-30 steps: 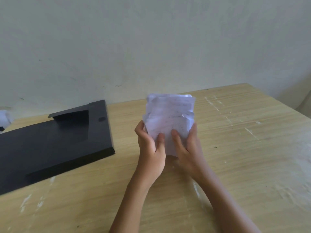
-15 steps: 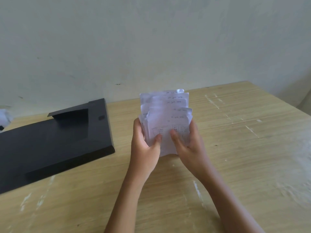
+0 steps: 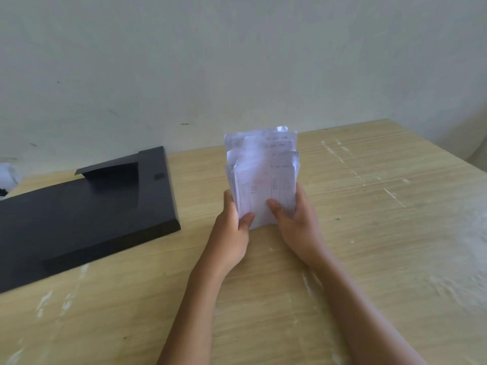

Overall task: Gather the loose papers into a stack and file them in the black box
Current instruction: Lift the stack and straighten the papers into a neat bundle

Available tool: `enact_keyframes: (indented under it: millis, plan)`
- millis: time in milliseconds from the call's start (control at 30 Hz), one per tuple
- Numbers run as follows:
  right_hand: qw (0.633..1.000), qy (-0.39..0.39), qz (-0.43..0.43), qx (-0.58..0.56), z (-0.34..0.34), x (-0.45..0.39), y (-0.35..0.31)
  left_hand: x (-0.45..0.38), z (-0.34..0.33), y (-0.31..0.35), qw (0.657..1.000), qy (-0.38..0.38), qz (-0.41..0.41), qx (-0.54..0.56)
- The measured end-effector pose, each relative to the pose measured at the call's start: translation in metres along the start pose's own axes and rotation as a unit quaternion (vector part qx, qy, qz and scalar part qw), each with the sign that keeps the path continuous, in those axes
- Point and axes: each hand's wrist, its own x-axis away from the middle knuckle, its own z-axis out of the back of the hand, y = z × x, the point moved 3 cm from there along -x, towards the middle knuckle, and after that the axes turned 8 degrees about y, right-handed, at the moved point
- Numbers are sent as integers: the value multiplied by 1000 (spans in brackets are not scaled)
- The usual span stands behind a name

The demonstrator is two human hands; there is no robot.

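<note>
Now the papers stand on edge between two hands, squaring up.

At far left the black box (image 3: 87,214) lies on the table (image 3: 395,233), well apart from the bundle. The left hand (image 3: 233,222) grips the left edge of the stack of papers (image 3: 263,177), thumb across the front; the right hand (image 3: 295,219) clasps the right edge likewise. The top edges sit stepped, so gathering looks nearly done but not flush. Next I judge a tap to level them, then a carry leftward to the box. Against a second ago, the sheets fan taller and show staggered tops.
</note>
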Motion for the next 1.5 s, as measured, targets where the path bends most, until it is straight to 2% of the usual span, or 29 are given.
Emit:
enact_keyframes:
  millis: [100,267,433,500,567,633,667,767,867,933,1000,1267,1500]
  plan:
    - [1000,-6,-15,1,0,-1,3,0,2,-3,999,16,-20,-47]
    - [1000,0,5,-8,1,0,1,-3,6,-4,992,92,-45,-67]
    - [999,-3,-12,34,0,-5,9,-1,7,-6,997,28,-15,-76]
    - [1000,-9,0,25,1,-4,8,5,18,8,998,41,-10,-36]
    - [1000,-19,11,14,2,-2,7,10,40,32,985,150,-86,-27]
    - [1000,-25,9,7,2,-1,7,14,61,67,944,244,-213,-61]
    - [1000,-26,9,6,2,-1,7,14,69,87,922,261,-272,-83]
    - [999,-28,16,1,1,-2,8,6,77,141,875,220,-390,-182]
    - [1000,-27,12,8,1,-1,6,-11,62,161,853,137,-384,-325]
    - [999,-29,12,9,1,-1,6,-18,48,160,826,113,-368,-412]
    - [999,-31,14,-1,1,-1,8,-21,36,151,813,93,-349,-456]
    - [999,-37,28,-25,2,0,7,-16,19,114,811,62,-308,-493]
    - [998,-41,29,-39,2,1,3,-7,16,106,812,76,-308,-489]
